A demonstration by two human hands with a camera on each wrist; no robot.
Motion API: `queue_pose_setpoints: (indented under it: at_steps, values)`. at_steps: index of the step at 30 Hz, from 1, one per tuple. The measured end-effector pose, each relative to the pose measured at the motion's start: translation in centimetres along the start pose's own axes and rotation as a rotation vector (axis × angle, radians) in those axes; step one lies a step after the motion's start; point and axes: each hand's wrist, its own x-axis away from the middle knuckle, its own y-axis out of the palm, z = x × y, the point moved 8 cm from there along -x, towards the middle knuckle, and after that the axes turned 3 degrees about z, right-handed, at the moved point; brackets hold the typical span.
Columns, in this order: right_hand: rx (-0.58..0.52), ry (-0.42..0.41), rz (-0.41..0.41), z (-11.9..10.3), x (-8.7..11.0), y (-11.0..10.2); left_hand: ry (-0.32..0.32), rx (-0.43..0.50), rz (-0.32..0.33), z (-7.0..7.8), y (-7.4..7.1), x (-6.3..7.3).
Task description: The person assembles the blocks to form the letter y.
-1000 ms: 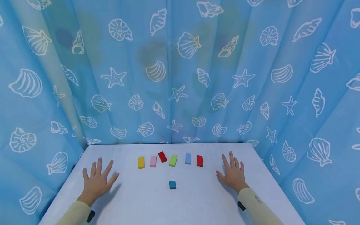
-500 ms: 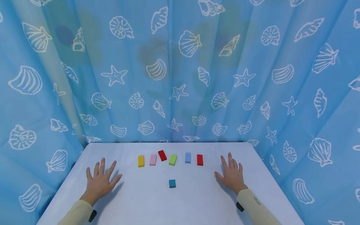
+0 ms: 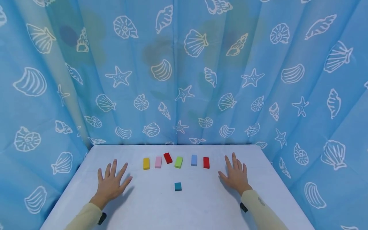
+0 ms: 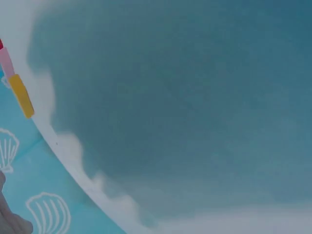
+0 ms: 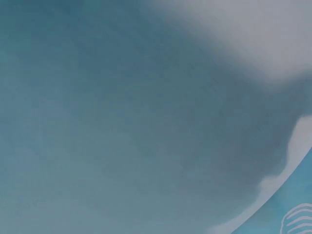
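Note:
My left hand [image 3: 110, 185] is held over the left side of the white table, fingers spread and straight, holding nothing. Its nearest block is the yellow one [image 3: 146, 163]. To the right, my right hand [image 3: 236, 176] hovers with extended fingers, nearest the right red block [image 3: 206, 162]. Between these two blocks, a loose row has a pink block [image 3: 158, 162], a tilted red block [image 3: 168, 158], a light green block [image 3: 178, 162] and a light blue block [image 3: 194, 160]. A teal block [image 3: 178, 187] lies alone in front of them. The left wrist view catches the yellow block [image 4: 22, 96] at its edge.
The white table [image 3: 172, 210] ends at the back against a blue curtain [image 3: 184, 80] printed with white shells and starfish. The curtain also stands along both sides. Shadow from the hands fills most of both wrist views.
My left hand has drifted right, closer to the row of blocks. My right hand has shifted slightly left. The blocks have kept their places on the table.

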Motion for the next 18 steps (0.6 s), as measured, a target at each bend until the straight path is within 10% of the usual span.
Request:
queue_pose_setpoints:
  at_steps: [7, 18]
  values:
    - [-0.005, 0.007, -0.005, 0.1, -1.3, -0.5, 0.056, -0.001, -0.002, 2.7, 0.1, -0.5]
    - [-0.021, 0.036, -0.005, -1.2, -2.8, -0.6, 0.290, 0.188, -0.220, 12.3, 1.8, -0.2]
